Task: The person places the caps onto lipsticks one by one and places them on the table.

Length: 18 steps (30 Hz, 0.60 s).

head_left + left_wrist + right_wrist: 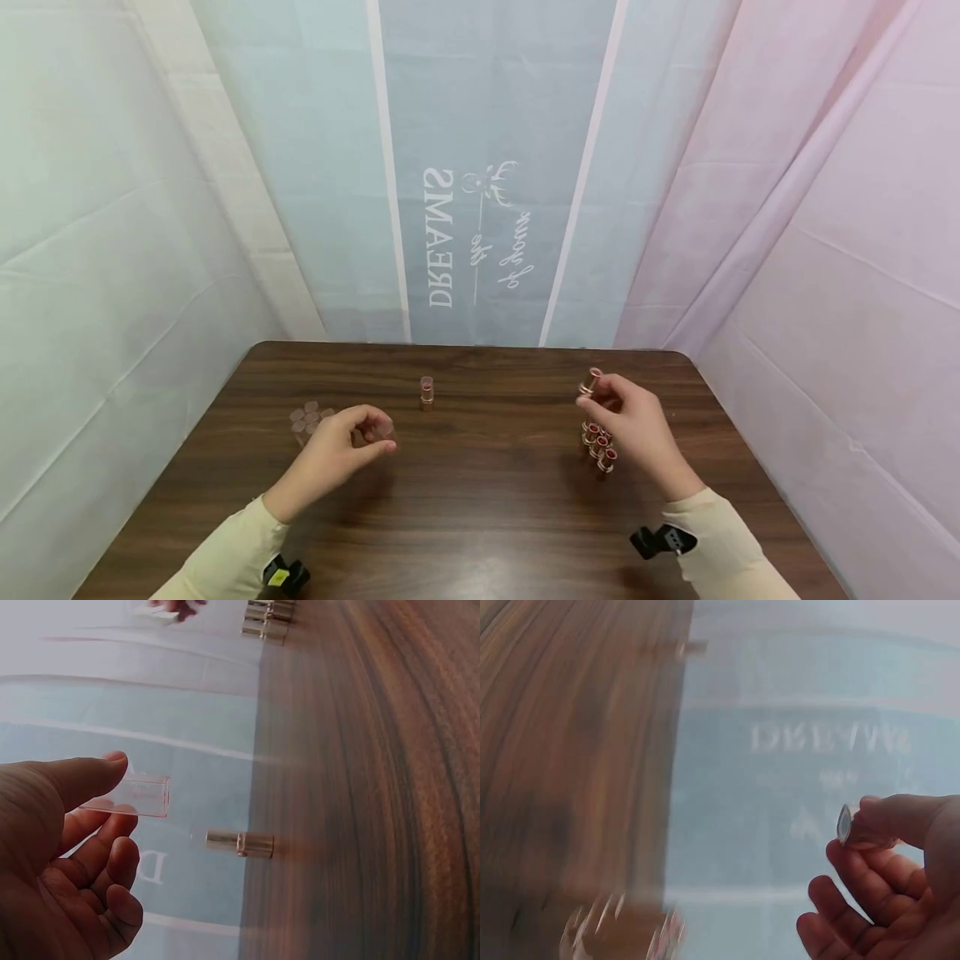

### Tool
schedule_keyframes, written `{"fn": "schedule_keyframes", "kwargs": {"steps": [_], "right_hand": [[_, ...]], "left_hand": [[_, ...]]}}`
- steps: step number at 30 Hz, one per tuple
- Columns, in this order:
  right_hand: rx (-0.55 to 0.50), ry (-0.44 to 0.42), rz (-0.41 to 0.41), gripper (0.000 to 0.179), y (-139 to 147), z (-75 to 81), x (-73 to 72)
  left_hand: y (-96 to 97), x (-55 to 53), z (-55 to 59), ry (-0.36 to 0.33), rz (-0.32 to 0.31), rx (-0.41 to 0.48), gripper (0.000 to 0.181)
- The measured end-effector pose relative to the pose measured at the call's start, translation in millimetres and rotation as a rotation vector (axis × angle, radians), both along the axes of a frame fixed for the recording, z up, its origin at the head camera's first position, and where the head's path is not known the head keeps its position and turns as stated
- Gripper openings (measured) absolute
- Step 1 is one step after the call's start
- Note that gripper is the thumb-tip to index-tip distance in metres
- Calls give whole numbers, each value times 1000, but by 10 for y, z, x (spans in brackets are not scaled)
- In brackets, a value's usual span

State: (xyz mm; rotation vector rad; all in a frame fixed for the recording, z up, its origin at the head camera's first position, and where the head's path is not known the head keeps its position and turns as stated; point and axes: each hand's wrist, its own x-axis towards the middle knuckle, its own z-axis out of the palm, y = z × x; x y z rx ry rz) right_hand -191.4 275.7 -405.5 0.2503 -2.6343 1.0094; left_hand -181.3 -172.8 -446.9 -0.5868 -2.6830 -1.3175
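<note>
The left hand (334,452) pinches a clear plastic cap (148,796), the right hand (636,423) a gold cylindrical tube (590,383); pairing probably needs alignment next.

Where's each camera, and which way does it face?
Head: worn on the head, facing forward and down at the table; left hand and right hand show.
Left wrist: worn there, facing the pinched clear cap; both hands show.
Right wrist: worn there, facing the pinched tube; only the right hand shows.
Wrist views share the curtain.
</note>
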Motion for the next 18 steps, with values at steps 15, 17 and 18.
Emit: {"fn": "schedule_keyframes", "kwargs": {"steps": [15,17,18], "right_hand": [[-85,20,203,20,-971,-27,-75],[-80,24,217,20,-1035,-93,-77],[-72,26,224,20,-1061,-129,-80]], "left_hand": [[59,34,-81,-8,-18,2,21],[64,37,-80,-4,-21,3,21],[65,39,-76,-2,-23,5,21]]}}
